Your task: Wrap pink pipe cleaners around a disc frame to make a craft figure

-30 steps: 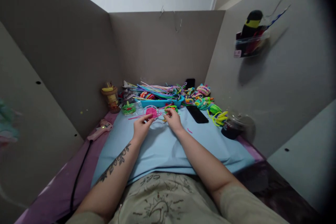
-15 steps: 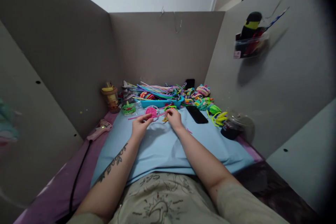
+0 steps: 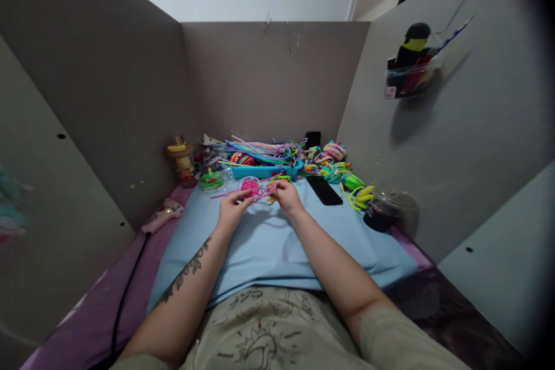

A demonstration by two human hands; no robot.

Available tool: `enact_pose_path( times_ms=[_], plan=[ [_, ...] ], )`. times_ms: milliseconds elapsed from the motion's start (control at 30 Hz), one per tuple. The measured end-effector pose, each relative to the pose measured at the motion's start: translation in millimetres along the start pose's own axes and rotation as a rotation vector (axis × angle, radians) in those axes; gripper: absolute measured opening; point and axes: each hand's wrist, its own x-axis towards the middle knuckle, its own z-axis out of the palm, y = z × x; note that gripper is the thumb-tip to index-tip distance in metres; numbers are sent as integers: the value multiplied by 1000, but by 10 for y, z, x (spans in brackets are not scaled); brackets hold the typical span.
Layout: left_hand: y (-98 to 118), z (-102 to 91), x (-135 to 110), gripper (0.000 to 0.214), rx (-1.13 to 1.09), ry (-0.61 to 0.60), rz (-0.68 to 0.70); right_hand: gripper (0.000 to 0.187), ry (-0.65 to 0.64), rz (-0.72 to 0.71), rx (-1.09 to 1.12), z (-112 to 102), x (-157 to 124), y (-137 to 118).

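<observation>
My left hand [image 3: 232, 211] and my right hand [image 3: 287, 196] meet over a light blue cloth [image 3: 277, 243]. Between their fingertips they pinch a thin pink pipe cleaner [image 3: 243, 192] that runs left past my left hand. Just behind it sits a small clear round container with pink contents [image 3: 250, 185]. A yellow-green bit lies under my right hand's fingers; what it is I cannot tell.
A blue tray [image 3: 264, 170] holds several coloured pipe cleaners. Woven colourful pieces [image 3: 333, 162] pile at the back right. A black phone [image 3: 324, 189], a dark lidded cup [image 3: 384, 211], a yellow-capped jar [image 3: 181, 161] and a pink glue gun [image 3: 162, 217] lie around. Grey partition walls enclose the desk.
Both hands have lifted slightly and drawn together. The pink pipe cleaner now stretches between them, raised a little off the cloth.
</observation>
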Motion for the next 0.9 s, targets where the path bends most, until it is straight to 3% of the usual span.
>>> enact_pose_path(
  times_ms=[400, 633, 767, 900],
  plan=[
    [-107, 55, -32, 22, 104, 19, 175, 26, -249, 279, -5, 105, -164, -32],
    [-98, 77, -78, 17, 145, 38, 219, 29, -191, 270, 63, 199, -167, 57],
    [-62, 58, -42, 21, 104, 160, 163, 30, -208, 257, 35, 213, -182, 82],
    [-81, -11, 45, 30, 32, 316, 70, 33, -463, 309, -62, 206, -291, 28]
  ],
)
